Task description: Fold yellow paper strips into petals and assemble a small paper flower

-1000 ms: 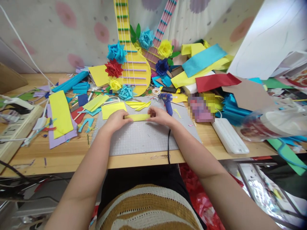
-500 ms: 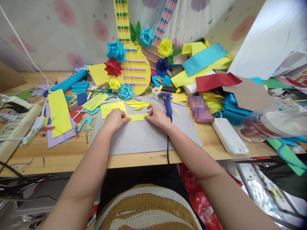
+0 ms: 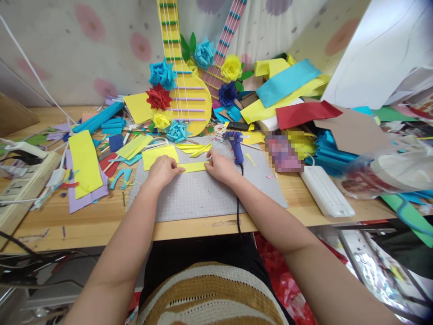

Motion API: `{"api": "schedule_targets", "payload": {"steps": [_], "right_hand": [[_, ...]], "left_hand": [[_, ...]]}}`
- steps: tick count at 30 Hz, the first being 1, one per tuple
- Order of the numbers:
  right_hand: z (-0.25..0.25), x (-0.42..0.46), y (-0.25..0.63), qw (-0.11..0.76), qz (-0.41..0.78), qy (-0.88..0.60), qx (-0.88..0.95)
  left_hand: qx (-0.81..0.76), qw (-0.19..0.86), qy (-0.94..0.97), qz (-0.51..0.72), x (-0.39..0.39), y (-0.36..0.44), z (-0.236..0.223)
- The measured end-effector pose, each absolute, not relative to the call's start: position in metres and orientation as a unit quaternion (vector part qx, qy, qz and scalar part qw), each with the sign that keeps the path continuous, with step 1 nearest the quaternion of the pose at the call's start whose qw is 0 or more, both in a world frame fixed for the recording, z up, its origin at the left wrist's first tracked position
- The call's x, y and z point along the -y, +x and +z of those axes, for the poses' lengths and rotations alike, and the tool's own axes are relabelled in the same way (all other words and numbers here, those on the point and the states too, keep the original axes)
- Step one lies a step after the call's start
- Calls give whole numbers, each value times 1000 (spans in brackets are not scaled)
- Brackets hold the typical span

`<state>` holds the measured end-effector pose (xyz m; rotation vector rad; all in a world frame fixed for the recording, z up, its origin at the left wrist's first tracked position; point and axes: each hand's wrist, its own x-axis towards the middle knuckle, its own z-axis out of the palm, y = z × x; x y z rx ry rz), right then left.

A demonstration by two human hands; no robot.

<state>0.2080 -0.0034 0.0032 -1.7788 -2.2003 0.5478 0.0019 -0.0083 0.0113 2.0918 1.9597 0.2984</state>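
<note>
Between my two hands lies a narrow strip of yellow crepe paper (image 3: 195,167), flat just above the grey cutting mat (image 3: 199,198). My left hand (image 3: 164,170) pinches its left end with thumb and forefinger. The right end is pinched by my right hand (image 3: 219,166). Behind the left hand rests a wider yellow paper sheet (image 3: 157,155), partly covered by that hand. Several folded yellow paper pieces (image 3: 196,149) lie just beyond the strip. A blue glue gun (image 3: 236,146) stands right of my right hand, its black cord running to the table's front edge.
A yellow paper guitar (image 3: 192,101) with paper flowers leans at the back. Crepe paper sheets, such as a red one (image 3: 306,113), pile up at the right beside a white power strip (image 3: 328,192). Yellow and lilac sheets (image 3: 84,164) lie left, near a wooden-sided socket box (image 3: 25,185).
The camera view has shifted slightly. Both hands keep their pinch on the yellow strip, with hardly any movement of the fingers.
</note>
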Motion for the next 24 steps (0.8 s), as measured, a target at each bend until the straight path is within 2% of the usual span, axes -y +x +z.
{"api": "schedule_targets", "payload": {"steps": [5,11,24], "right_hand": [[-1,3,207,115,159,-613,766],[1,4,206,107,150,-610,770],[3,7,200,86,116,-625,768]], "left_hand": [[-644,84,748,136,9,7,13],[-539,161,818,122,9,12,11],[-605,98,787,77,16,29,13]]}}
